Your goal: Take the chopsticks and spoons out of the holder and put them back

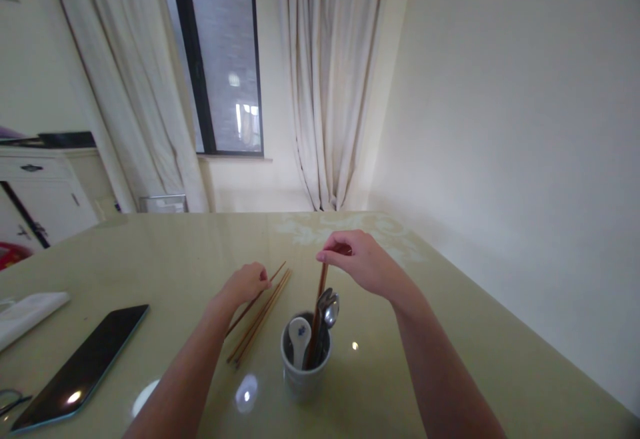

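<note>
1. Your right hand has its thumb and fingers pinched on the upper end of the brown chopsticks; their lower ends stand inside the cup. You can't count them surely from here.
2. Your left hand has its fingers curled in narrow at a single chopstick slanting over the table; whether they grip it or only touch it, you cannot tell.
3. Just beside that, a loose bunch of chopsticks lies on the table, outside the cup.
4. So, judged by how things lie, the work looks partway: you have some chopsticks in the cup and others out of it. A white spoon and metal spoons also stand in it.
5. Around the cup, mind its rim and the spoon heads close to the held sticks.
6. You have bare table to the cup's right, up to the edge along the wall. Well to your left lies a dark tablet.
</note>
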The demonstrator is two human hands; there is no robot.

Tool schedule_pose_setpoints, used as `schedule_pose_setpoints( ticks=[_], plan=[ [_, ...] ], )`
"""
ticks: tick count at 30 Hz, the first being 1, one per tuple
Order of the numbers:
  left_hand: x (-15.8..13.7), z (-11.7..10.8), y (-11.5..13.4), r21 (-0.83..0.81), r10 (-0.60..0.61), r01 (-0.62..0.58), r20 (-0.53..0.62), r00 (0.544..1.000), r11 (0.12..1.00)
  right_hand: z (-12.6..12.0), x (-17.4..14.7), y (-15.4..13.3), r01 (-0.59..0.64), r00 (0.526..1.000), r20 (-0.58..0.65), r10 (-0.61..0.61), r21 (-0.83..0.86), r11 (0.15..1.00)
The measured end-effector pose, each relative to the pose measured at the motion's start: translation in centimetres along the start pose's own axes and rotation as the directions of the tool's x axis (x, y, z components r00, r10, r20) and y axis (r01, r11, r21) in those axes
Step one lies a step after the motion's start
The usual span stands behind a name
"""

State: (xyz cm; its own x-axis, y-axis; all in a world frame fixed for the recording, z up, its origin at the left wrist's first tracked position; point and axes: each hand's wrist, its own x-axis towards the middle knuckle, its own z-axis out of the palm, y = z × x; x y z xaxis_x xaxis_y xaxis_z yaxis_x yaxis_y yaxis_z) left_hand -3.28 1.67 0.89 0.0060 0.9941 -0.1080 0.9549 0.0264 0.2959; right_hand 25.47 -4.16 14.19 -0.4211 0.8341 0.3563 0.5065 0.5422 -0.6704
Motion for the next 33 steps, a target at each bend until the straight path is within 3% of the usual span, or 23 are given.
schedule_pose_setpoints(
  ticks=[9, 13, 16, 20, 22, 24, 26, 28, 30, 33],
  plan=[
    [-0.2, 0.8, 0.7, -0.084, -0.007, 0.015, 0.097, 0.995, 0.996, -0.2, 0.1, -0.2, 0.002, 0.998, -0.055, 0.007, 0.154, 0.988],
    [-0.6, 0.5, 1.1, -0.100, 0.015, -0.004, 0.101, 0.995, 0.995, -0.2, 0.1, 0.0, -0.051, 0.998, 0.032, 0.045, 0.219, 0.974],
    [-0.7, -0.3, 1.5, -0.085, 0.045, -0.042, 0.040, 0.998, 0.996, -0.1, 0.1, 0.2, -0.095, 0.994, 0.080, 0.078, 0.234, 0.968],
    [-1.5, -2.9, 3.2, -0.107, 0.145, -0.157, -0.114, 0.983, 0.982, -0.4, 0.1, 0.1, -0.069, 0.997, 0.000, 0.074, 0.344, 0.936],
    [-2.7, -4.7, 4.7, -0.230, 0.247, -0.298, -0.226, 0.942, 0.927, -0.7, 0.1, -0.2, -0.044, 0.996, -0.060, 0.073, 0.396, 0.917],
    [-4.6, -6.4, 6.5, -0.408, 0.343, -0.466, -0.341, 0.875, 0.785, -1.1, 0.0, -0.5, -0.006, 0.990, -0.127, 0.067, 0.427, 0.904],
    [-6.9, -7.7, 8.4, -0.522, 0.422, -0.566, -0.377, 0.824, 0.638, -1.5, -0.2, -0.9, 0.045, 0.978, -0.204, 0.053, 0.449, 0.892],
    [-9.0, -8.5, 10.1, -0.561, 0.523, -0.597, -0.310, 0.794, 0.574, -2.0, -0.5, -1.3, 0.101, 0.958, -0.284, 0.040, 0.465, 0.880],
    [-10.5, -8.8, 11.4, -0.573, 0.592, -0.592, -0.217, 0.776, 0.566, -2.4, -1.0, -1.7, 0.148, 0.931, -0.364, 0.036, 0.465, 0.873],
    [-11.7, -8.8, 12.6, -0.595, 0.602, -0.556, -0.146, 0.785, 0.581, -3.0, -1.7, -2.5, 0.205, 0.876, -0.480, 0.037, 0.442, 0.874]
  ],
)
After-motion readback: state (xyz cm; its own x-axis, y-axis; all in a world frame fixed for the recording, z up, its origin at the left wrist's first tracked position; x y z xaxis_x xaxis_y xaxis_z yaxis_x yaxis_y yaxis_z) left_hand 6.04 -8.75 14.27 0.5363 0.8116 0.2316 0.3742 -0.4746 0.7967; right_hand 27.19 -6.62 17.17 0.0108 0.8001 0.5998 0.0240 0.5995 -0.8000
